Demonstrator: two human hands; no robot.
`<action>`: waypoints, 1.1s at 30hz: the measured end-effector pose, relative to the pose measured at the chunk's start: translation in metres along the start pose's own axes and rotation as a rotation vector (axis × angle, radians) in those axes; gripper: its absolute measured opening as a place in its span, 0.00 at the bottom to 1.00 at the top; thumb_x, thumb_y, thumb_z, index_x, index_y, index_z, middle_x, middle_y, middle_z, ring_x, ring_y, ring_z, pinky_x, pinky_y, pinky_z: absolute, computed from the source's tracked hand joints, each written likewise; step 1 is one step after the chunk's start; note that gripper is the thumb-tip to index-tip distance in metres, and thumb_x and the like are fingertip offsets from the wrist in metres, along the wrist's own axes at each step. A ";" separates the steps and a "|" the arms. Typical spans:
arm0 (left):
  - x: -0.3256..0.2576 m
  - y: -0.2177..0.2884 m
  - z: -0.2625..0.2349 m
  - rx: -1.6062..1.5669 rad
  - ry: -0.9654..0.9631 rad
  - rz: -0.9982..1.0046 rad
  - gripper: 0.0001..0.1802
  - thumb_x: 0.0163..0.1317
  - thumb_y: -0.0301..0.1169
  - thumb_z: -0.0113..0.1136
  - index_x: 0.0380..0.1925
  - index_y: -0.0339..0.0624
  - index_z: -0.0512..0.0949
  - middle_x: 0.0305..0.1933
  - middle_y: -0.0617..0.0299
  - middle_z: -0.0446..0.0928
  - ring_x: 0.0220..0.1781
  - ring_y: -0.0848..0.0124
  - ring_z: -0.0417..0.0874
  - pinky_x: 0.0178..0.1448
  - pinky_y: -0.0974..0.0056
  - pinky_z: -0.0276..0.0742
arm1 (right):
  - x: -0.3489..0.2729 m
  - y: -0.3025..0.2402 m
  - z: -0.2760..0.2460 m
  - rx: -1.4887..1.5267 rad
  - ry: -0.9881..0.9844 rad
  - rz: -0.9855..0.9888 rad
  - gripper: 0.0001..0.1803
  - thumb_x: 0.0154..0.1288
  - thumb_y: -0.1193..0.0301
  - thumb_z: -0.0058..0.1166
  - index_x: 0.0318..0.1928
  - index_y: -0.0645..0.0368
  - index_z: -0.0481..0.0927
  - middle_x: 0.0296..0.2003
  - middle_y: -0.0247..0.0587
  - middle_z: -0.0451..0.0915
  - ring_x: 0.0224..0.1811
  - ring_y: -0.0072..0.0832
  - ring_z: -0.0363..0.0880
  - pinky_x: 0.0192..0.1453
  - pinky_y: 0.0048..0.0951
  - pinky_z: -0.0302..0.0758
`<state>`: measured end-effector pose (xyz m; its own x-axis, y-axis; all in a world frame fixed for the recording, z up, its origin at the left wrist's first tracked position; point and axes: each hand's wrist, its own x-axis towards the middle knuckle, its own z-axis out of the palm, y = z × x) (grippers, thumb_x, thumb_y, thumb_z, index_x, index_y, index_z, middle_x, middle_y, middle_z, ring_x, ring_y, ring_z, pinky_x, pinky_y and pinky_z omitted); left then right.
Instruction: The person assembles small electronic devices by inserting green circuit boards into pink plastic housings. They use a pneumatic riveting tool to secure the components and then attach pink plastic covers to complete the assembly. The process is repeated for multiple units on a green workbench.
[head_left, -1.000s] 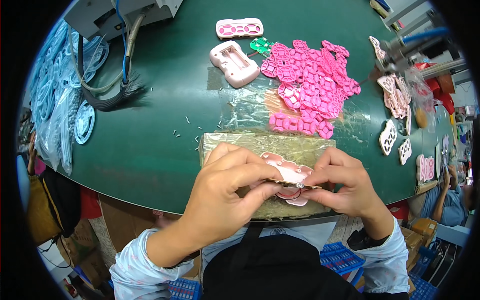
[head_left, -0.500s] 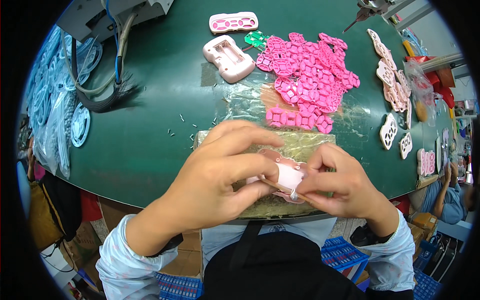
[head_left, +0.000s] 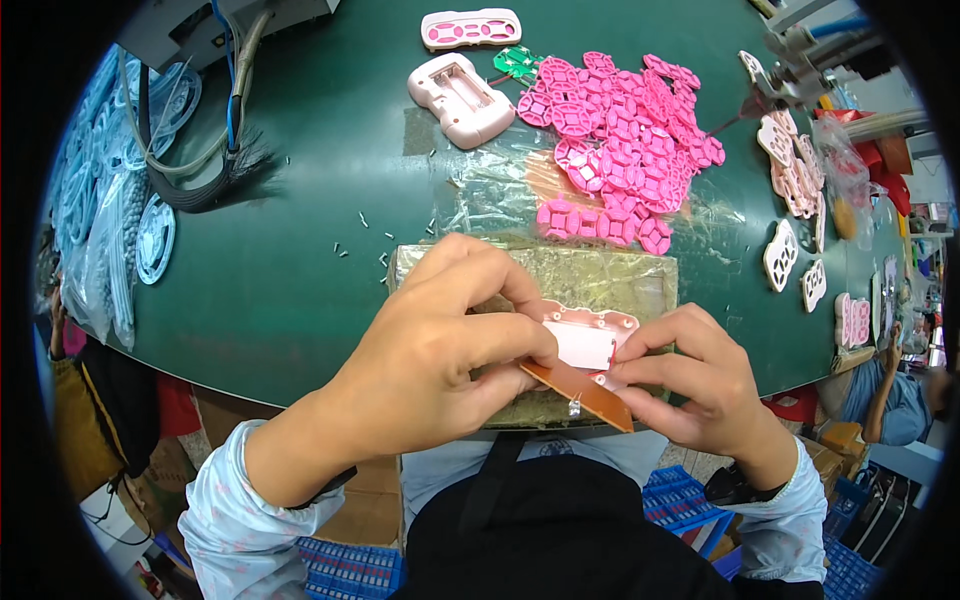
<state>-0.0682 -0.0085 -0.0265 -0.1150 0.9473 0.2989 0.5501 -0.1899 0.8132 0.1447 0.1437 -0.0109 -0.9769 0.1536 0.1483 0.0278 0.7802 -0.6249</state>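
— Fingers first: what are yours holding?
— Your left hand (head_left: pixel 440 340) and right hand (head_left: pixel 690 375) both pinch the pale pink shell (head_left: pixel 590 335) over the near bench (head_left: pixel 290 300), with an orange strip (head_left: pixel 580 390) tucked beneath, so it stays steady.

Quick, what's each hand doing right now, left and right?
Left hand: closed on the pink shell, fingers pinching its left side.
Right hand: closed on the same shell, holding its right side and the brown board.

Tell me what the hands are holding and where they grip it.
Both hands hold a pale pink casing with a brown strip under it: left hand grips its left end, right hand its right end.
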 end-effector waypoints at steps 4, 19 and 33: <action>0.000 0.007 0.001 0.128 0.023 0.039 0.15 0.34 0.21 0.73 0.26 0.46 0.83 0.30 0.67 0.76 0.38 0.64 0.75 0.46 0.60 0.67 | 0.010 -0.017 -0.004 0.053 0.089 0.032 0.17 0.45 0.76 0.71 0.38 0.57 0.82 0.38 0.37 0.80 0.37 0.35 0.79 0.39 0.33 0.75; -0.032 0.026 0.026 0.201 0.092 0.000 0.45 0.36 0.32 0.81 0.58 0.43 0.69 0.53 0.51 0.75 0.49 0.54 0.77 0.53 0.55 0.71 | 0.006 0.001 0.003 0.213 0.117 0.022 0.20 0.49 0.80 0.67 0.46 0.58 0.83 0.30 0.37 0.82 0.27 0.33 0.77 0.33 0.30 0.71; -0.041 0.019 0.042 0.214 0.136 0.056 0.24 0.45 0.28 0.76 0.46 0.44 0.82 0.57 0.49 0.74 0.50 0.53 0.78 0.52 0.55 0.76 | 0.013 -0.016 -0.003 -0.224 0.065 0.027 0.21 0.46 0.71 0.71 0.45 0.53 0.85 0.39 0.36 0.75 0.34 0.31 0.72 0.37 0.30 0.71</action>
<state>-0.0186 -0.0407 -0.0443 -0.1813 0.8906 0.4170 0.7199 -0.1687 0.6733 0.1317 0.1353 0.0031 -0.9597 0.2095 0.1872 0.1072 0.8890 -0.4451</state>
